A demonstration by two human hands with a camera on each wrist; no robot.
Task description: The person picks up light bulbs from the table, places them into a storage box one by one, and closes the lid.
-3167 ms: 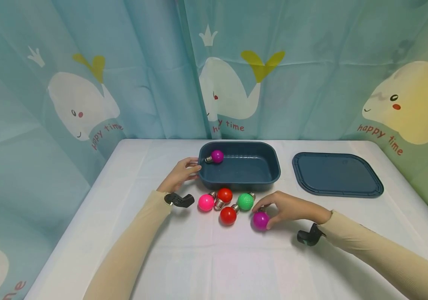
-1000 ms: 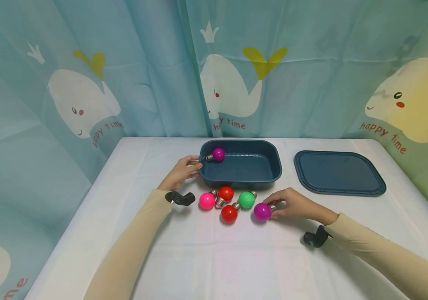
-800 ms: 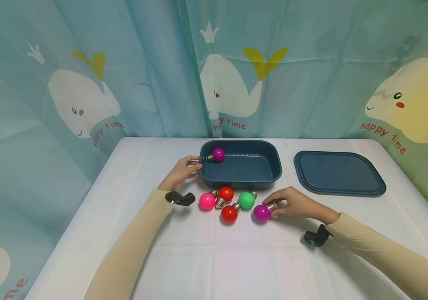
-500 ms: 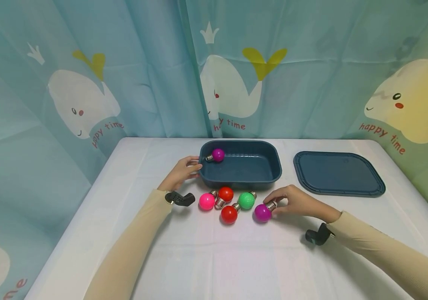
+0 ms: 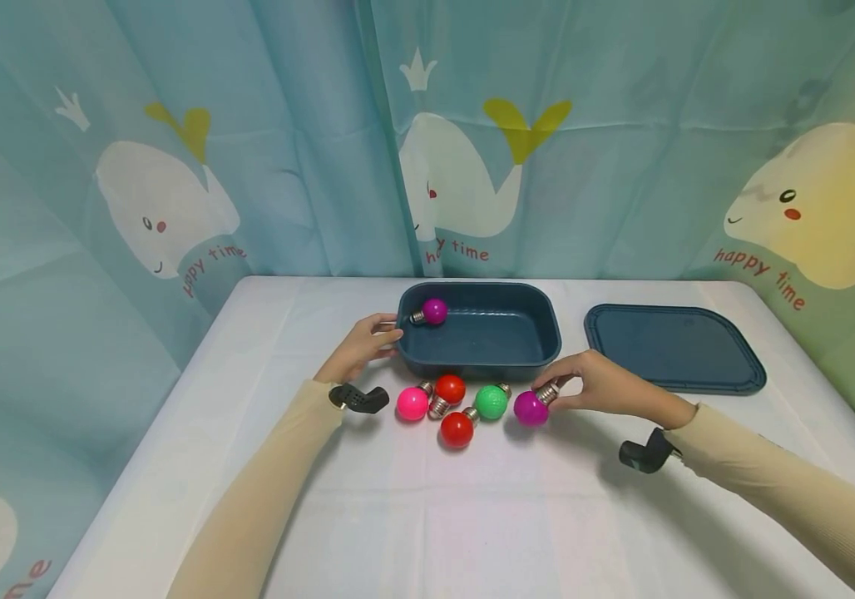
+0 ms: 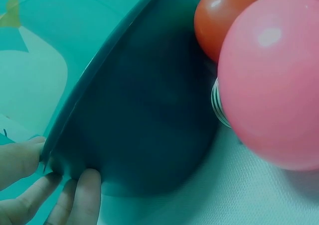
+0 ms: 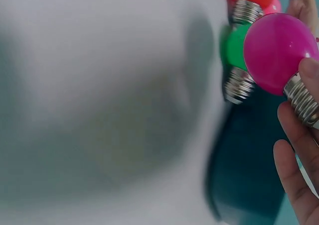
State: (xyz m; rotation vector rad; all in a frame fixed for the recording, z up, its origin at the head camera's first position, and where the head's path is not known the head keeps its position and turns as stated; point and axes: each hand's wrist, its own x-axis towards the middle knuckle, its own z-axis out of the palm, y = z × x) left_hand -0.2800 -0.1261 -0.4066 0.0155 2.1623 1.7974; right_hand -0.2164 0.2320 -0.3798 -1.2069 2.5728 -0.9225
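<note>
My right hand (image 5: 600, 384) pinches a purple light bulb (image 5: 530, 409) by its metal screw base, the globe pointing down and left just above the table. In the right wrist view, thumb and finger meet at the bulb's ridged base (image 7: 301, 100). At the left end of a dark blue plastic box (image 5: 498, 339), my left hand (image 5: 356, 349) grips the rim, with other fingertips (image 6: 87, 185) against the outer wall. Another purple bulb (image 5: 435, 312) lies inside the box at the left. In front sit a pink bulb (image 5: 412, 404), a green bulb (image 5: 491, 403) and two red bulbs (image 5: 457, 430).
A flat dark blue lid (image 5: 678, 349) lies right of the box, partly covered by my right hand. White cloth covers the table (image 5: 427, 516). A blue-green curtain (image 5: 308, 166) with whale prints hangs right behind the table's far edge.
My right hand has shifted from the bulb's globe to its screw base, tilted the bulb, and raised it slightly toward the box. The left hand stays at the box's end.
</note>
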